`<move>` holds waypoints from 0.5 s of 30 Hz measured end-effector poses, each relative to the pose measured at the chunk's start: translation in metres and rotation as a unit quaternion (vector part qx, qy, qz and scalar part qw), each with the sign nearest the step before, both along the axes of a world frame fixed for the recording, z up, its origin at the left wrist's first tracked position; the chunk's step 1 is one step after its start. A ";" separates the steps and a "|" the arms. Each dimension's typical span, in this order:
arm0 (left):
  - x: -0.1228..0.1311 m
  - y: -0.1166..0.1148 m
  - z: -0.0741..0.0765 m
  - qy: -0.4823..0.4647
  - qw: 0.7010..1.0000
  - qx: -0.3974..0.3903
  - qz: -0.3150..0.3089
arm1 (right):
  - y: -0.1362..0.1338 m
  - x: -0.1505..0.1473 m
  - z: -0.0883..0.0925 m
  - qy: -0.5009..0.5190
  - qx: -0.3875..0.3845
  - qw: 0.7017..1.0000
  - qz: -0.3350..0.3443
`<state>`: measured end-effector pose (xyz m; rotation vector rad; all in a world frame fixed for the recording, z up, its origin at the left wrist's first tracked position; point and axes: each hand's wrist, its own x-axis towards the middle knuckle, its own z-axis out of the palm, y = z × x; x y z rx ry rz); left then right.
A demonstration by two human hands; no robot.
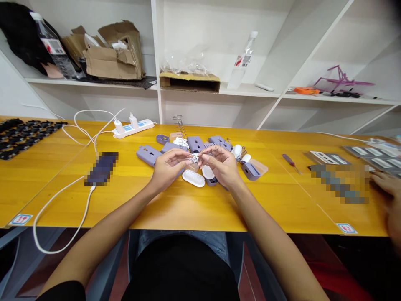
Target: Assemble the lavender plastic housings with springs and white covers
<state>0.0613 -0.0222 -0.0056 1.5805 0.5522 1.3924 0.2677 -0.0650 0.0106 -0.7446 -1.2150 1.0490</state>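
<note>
My left hand [169, 167] and my right hand [219, 165] meet above the yellow table [188, 209], fingertips pinched together on a small tangle of wire springs [194, 158]. Behind and around the hands lies a heap of purple plastic housings [196, 143], with one more purple housing [148, 154] to the left. A white oval brush piece [193, 178] rests on the table between my wrists. A taller wire spring [179, 124] stands up at the back of the heap.
A white power strip [133, 127] with chargers and cables sits at the back left, a phone [102, 168] plugged in beside it. A small screwdriver [291, 163] lies to the right. Another person's hand [387, 188] rests at the far right. Black parts [21, 133] cover the left end.
</note>
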 end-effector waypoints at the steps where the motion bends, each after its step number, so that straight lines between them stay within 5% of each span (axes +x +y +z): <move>1: 0.000 0.000 -0.001 0.011 1.000 0.017 0.015 | 0.000 0.000 -0.001 -0.003 0.008 1.000 0.004; 15: -0.005 -0.003 0.003 0.115 0.949 0.254 0.146 | -0.001 0.004 -0.009 -0.055 0.041 0.998 0.003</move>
